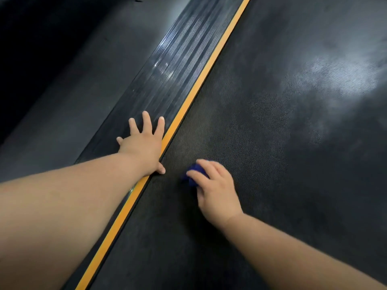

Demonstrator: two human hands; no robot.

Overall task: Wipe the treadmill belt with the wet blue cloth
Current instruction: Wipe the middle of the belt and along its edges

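Head view shows the blue cloth (193, 174) bunched on the textured treadmill belt (272, 143) just below frame centre. The right hand (215, 189) curls over it from the 5 o'clock side, its fingers gripping the cloth so that only a small blue fold shows at their tips. At 10 o'clock from the cloth the left hand (144, 147) lies flat, holding nothing, fingers spread wide on the ribbed side rail (167, 70), its thumb reaching across the orange stripe (188, 101) between rail and belt; a pale sheen (339, 80) lies on the belt toward 2 o'clock.
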